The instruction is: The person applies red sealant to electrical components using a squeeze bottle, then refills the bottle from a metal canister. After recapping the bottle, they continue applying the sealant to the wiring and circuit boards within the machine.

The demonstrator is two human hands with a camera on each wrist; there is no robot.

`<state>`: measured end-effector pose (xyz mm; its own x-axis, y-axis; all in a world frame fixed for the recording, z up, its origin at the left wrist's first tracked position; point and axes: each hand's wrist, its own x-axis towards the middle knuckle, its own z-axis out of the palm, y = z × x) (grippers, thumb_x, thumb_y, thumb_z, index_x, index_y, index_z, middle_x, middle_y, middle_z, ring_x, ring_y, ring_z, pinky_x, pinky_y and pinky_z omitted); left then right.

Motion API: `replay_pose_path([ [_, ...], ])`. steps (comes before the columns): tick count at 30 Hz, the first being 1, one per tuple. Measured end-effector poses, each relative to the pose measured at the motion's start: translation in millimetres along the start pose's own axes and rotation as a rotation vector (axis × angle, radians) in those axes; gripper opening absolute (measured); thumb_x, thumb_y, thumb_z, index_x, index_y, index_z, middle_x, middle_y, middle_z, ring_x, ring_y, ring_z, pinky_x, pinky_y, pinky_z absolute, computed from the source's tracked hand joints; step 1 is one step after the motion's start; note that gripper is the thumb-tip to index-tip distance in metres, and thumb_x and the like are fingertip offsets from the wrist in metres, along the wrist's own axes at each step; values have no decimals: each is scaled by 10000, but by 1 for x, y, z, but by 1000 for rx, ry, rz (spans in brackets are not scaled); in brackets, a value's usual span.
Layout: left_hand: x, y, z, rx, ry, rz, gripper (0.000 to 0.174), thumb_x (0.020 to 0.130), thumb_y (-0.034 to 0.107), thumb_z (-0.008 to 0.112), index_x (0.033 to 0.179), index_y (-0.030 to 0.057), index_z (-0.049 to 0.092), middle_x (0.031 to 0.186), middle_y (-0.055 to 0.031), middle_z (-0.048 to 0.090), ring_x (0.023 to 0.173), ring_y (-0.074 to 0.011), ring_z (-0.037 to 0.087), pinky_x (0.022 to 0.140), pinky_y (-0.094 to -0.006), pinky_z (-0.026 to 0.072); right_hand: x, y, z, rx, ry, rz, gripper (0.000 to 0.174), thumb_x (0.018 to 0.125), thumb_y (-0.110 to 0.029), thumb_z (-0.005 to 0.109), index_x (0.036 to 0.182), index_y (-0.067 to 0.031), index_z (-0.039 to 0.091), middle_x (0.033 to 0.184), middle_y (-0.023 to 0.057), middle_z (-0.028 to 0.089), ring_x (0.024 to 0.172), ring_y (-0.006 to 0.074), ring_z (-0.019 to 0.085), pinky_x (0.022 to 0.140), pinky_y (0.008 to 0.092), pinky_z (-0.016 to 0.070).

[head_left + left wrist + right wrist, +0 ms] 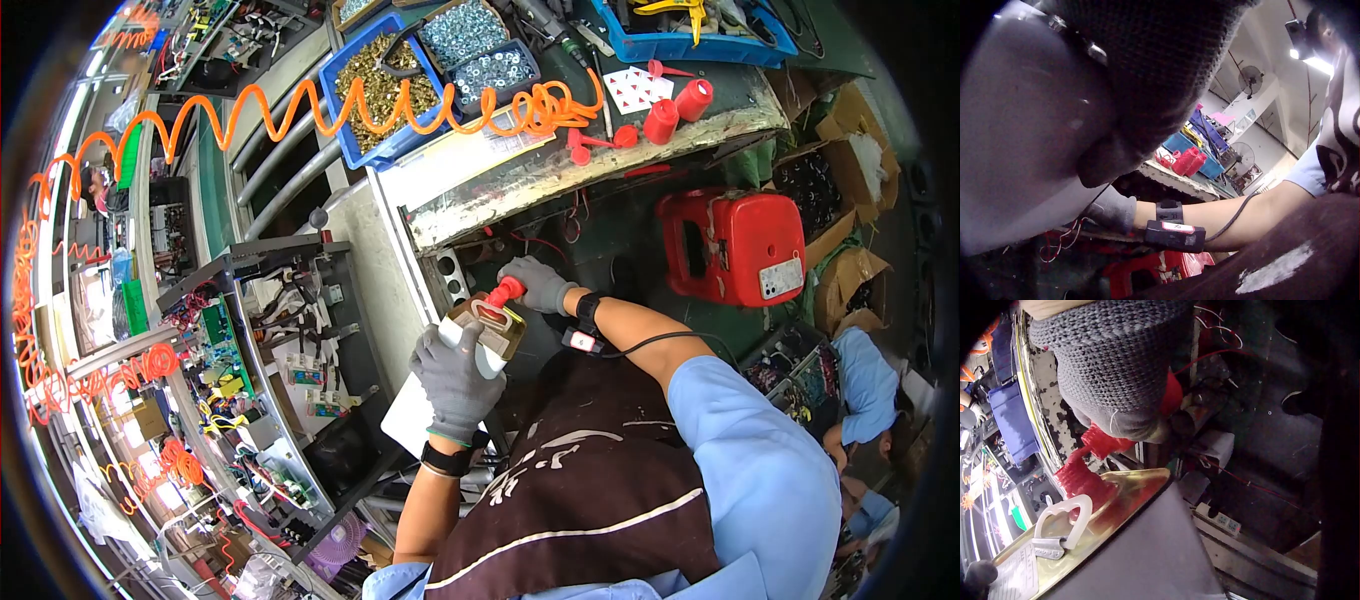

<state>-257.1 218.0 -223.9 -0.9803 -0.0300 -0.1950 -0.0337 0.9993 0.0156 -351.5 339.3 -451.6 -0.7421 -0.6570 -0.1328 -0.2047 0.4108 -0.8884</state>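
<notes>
My gloved left hand (pixel 455 380) grips a rectangular metal can (pixel 408 418) with a gold top, a label and a white plastic handle (pixel 1082 515). The can is tilted, its top turned toward my right hand. In my gloved right hand (pixel 540 285) is a red bottle (pixel 1174 395), its body largely hidden behind the fingers. The bottle's threaded neck (pixel 1102 441) meets the red spout (pixel 1082 480) on the can's top in the right wrist view. In the left wrist view the can's pale side and the dark glove fill the upper left.
On the workbench (pixel 590 175) stand red bottles (pixel 661 121) with loose red caps, and blue bins (pixel 335 95) of small fasteners. An orange coiled hose (pixel 240 110) crosses above. A red stool (pixel 750 245) stands right of the bench; an open electronics chassis (pixel 300 350) sits at left.
</notes>
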Motion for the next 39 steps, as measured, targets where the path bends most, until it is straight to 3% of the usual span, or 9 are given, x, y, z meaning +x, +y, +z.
replay_pose_path([
  [10, 0, -1, 0, -21, 26, -10, 718, 509, 225, 770, 1178, 263, 514, 1195, -236, 421, 1117, -389, 423, 911, -493, 336, 1, 3, 4, -3, 22, -28, 422, 669, -93, 695, 1057, -179, 554, 1058, 58, 554, 1052, 317, 493, 914, 395, 424],
  [18, -1, -3, 0, 6, 11, 3, 731, 549, 290, 795, 1208, 258, 480, 1191, -265, 430, 1110, -418, 442, 900, -512, 342, 0, 0, 2, 2, 19, -26, 412, 676, -102, 690, 1057, -179, 553, 1058, 57, 555, 1051, 316, 495, 916, 395, 426],
  [39, -6, -6, -2, -8, 19, -4, 742, 541, 306, 807, 1208, 240, 488, 1190, -267, 438, 1127, -417, 434, 907, -512, 338, 1, 4, 5, 8, 5, -46, 419, 674, -103, 696, 1059, -179, 548, 1062, 59, 547, 1060, 316, 489, 926, 397, 416],
])
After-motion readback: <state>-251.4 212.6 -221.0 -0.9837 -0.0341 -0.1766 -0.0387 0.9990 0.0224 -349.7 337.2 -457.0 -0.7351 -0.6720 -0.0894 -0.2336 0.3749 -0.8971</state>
